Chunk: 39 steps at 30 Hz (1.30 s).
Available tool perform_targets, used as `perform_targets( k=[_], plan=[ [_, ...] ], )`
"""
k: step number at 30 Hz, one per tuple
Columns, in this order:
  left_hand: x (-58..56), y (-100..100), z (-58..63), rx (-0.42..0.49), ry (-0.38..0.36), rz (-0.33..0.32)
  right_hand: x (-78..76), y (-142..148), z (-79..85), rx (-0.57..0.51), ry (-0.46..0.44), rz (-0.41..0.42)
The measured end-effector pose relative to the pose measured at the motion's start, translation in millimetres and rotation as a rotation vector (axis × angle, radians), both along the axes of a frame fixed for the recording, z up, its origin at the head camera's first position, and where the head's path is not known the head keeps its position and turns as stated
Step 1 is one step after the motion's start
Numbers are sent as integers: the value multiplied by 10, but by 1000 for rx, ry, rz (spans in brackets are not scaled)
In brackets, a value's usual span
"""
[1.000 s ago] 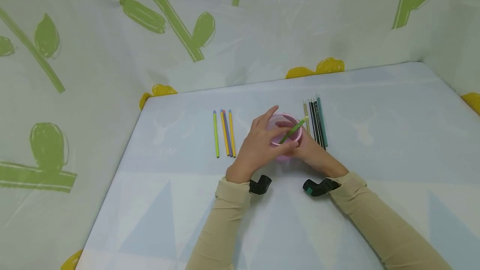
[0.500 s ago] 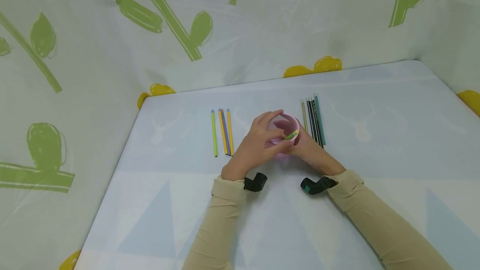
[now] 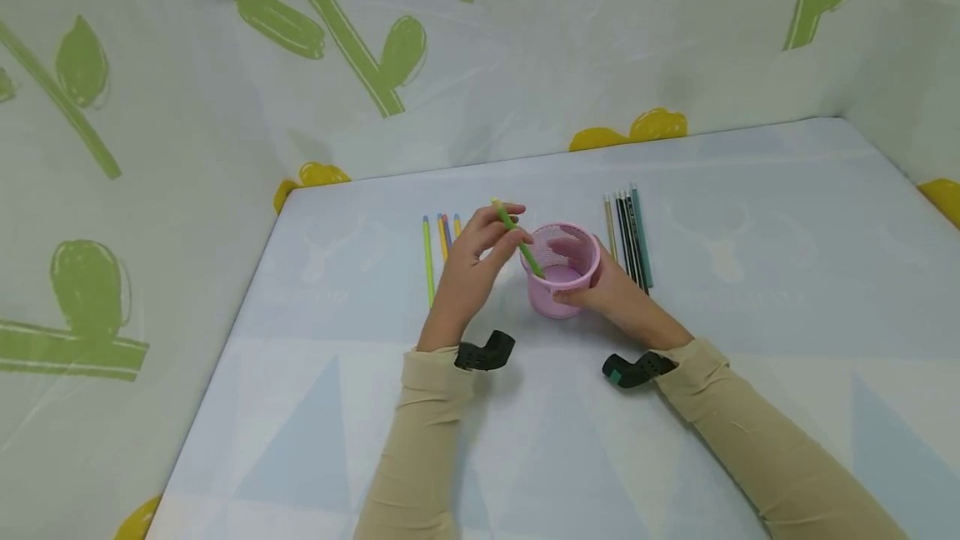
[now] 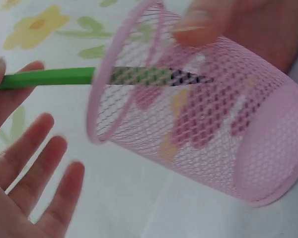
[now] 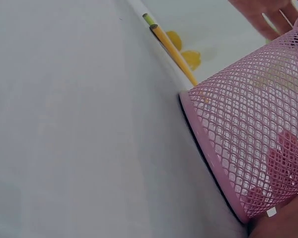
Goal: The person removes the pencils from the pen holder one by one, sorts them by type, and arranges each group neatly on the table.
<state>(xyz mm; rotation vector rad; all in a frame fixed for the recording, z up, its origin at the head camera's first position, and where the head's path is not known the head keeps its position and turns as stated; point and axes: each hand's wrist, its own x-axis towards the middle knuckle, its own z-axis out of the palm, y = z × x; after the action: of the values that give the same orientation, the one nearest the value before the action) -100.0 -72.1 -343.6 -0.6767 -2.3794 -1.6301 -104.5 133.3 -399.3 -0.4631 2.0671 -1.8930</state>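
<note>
A pink mesh pencil cup [image 3: 549, 303] stands on the table, its mouth tipped slightly toward the head camera. My right hand [image 3: 622, 297] grips it from the right, thumb on the near side and fingers behind the mesh. With thumb and index finger, my left hand [image 3: 468, 269] pinches a green pencil [image 3: 516, 234] at the cup's left rim. In the left wrist view the green pencil [image 4: 59, 77] slants past the rim and its dark tip shows through the mesh; the other left fingers are spread. No other pencil is visible in the cup.
Left of the cup lie a yellow-green pencil [image 3: 428, 261] and several yellow and purple ones [image 3: 442, 237], partly hidden by the left hand. To the right, a row of black pencils [image 3: 632, 240], a teal pencil [image 3: 642, 242] and a gold one [image 3: 610, 227] lies close to the right hand.
My left hand has moved left from over the cup, bringing the green pencil from the right side of the rim to the left side. The right hand keeps its grip on the cup.
</note>
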Motion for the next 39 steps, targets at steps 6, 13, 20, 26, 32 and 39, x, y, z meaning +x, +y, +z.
perform_targets(
  k=[6,13,20,26,32,39],
  plan=[
    [78,-95,137,359,-125,41,44,-15,68,4,25,5],
    [8,-253,91,488,-129,192,-9,1,-45,-20,56,22],
    [-156,-481,-139,389,-319,366,32,-12,57,-55,46,18],
    [-187,-577,-263,292,-485,507,23,-12,52,-29,43,15],
    [-221,-630,-356,37,-515,582,18,8,63,-28,56,24],
    [-254,-679,-493,-248,-475,599,13,-8,66,-47,62,46]
  ],
)
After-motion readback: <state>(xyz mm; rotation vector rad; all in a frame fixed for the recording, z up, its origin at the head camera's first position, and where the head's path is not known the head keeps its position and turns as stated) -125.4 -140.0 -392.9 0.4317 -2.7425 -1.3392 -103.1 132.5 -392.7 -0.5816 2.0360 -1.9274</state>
